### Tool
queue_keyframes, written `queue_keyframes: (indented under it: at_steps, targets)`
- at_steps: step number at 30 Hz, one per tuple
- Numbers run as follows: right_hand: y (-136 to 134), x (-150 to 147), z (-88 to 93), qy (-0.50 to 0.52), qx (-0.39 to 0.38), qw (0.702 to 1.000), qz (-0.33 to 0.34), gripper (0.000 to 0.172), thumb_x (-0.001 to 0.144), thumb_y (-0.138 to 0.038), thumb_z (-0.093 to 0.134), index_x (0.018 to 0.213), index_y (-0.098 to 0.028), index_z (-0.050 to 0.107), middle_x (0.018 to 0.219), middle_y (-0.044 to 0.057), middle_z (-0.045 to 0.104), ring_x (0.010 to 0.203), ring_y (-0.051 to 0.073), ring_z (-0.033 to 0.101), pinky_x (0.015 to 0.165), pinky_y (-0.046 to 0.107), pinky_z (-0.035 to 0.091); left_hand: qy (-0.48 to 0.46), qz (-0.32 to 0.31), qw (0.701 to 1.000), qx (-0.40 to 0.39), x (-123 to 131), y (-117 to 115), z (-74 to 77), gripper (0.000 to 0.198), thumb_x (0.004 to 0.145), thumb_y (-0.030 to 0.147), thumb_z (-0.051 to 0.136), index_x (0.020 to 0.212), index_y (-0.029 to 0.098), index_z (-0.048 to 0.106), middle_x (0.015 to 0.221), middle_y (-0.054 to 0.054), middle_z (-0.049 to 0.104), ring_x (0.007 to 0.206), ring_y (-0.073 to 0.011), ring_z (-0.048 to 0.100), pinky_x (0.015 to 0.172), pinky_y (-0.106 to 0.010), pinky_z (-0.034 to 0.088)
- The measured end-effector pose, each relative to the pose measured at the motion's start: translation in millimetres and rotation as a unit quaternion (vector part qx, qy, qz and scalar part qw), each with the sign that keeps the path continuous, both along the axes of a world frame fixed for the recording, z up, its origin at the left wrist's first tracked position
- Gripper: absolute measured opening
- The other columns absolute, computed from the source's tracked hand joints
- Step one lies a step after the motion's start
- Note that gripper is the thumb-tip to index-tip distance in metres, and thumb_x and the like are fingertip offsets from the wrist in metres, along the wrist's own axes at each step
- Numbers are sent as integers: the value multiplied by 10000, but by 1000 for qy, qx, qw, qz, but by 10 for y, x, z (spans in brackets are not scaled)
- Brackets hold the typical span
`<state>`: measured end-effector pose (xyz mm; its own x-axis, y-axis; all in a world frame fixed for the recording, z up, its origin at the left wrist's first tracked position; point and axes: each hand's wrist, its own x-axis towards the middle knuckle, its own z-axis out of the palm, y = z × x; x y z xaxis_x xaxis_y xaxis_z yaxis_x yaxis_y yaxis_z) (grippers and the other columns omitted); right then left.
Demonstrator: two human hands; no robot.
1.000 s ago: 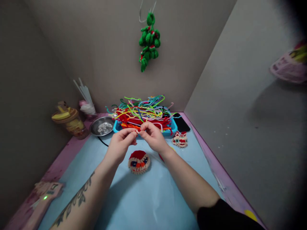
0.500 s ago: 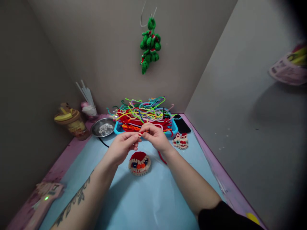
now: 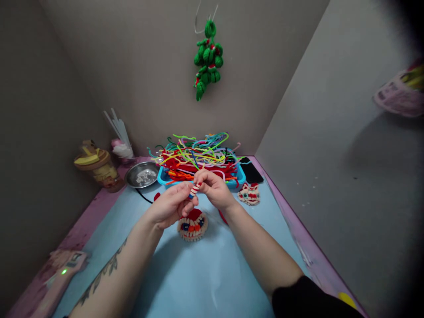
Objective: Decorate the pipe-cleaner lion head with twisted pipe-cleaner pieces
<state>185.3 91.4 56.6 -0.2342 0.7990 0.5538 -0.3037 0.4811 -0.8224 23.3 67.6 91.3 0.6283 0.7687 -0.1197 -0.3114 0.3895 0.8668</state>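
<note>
My left hand (image 3: 170, 204) and my right hand (image 3: 214, 187) meet in front of the blue tray, both pinching a small piece of fuzzy pipe cleaner (image 3: 195, 190) with red, white and some blue bands. The fingers hide part of it. Just below them on the blue sheet sits a round pipe-cleaner face (image 3: 192, 229) with a red top, cream edging, dark blue eyes and an orange middle. A bit of red pipe cleaner (image 3: 157, 196) shows beyond my left hand, and a red strand (image 3: 223, 217) lies by my right wrist.
Behind my hands stands a blue tray (image 3: 160, 177) heaped with colourful pipe cleaners. To its left are a metal bowl (image 3: 142, 175) and a lidded cup (image 3: 99, 170); to its right, a phone (image 3: 252, 171) and another cream-red face (image 3: 249, 194). A pink device (image 3: 62, 278) lies front left.
The small striped piece is turned between my fingers and more of its bands show now. My left hand has tilted slightly, and its fingers sit a little lower.
</note>
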Motion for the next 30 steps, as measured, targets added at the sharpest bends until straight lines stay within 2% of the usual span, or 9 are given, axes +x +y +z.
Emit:
queue_keyframes:
  at_steps: [5, 11, 17, 22, 30]
  targets:
    - [3, -19, -9, 18, -5, 1000, -9, 247, 793, -447, 672, 760, -218, 585, 872, 29, 545, 883, 177, 527, 834, 326, 437, 5, -4, 1000, -12, 25, -27, 15, 323, 773, 411, 694, 849, 130, 554, 583, 8, 573, 362, -7, 366, 335, -108, 253]
    - [5, -22, -12, 30, -23, 999, -1, 289, 734, -509, 708, 815, -232, 680, 980, 45, 575, 978, 197, 536, 914, 353, 414, -1, -14, 999, -31, 10, -34, 19, 290, 782, 384, 683, 821, 144, 525, 548, 39, 523, 347, -10, 328, 304, -100, 250]
    - [-17, -22, -22, 75, -45, 995, 49, 244, 702, -449, 760, 731, -224, 668, 983, 30, 560, 893, 160, 541, 834, 307, 444, -27, -48, 995, -85, 16, -49, 16, 194, 842, 322, 616, 856, 157, 516, 539, 60, 476, 329, -7, 288, 283, -83, 234]
    - [-38, -4, 4, 64, -45, 995, 69, 259, 685, -467, 767, 784, -241, 685, 1023, 40, 562, 919, 172, 545, 795, 305, 464, -70, -101, 978, -169, 21, -65, 78, 84, 893, 217, 530, 842, 152, 514, 531, 57, 459, 298, -8, 286, 259, -76, 202]
    - [-52, 11, 19, 56, -21, 995, 77, 256, 687, -452, 770, 679, -225, 652, 894, 33, 545, 823, 160, 524, 702, 286, 465, -89, -150, 956, -234, 25, -87, 73, 207, 941, 214, 426, 772, 142, 520, 483, 66, 409, 270, -2, 236, 245, -63, 205]
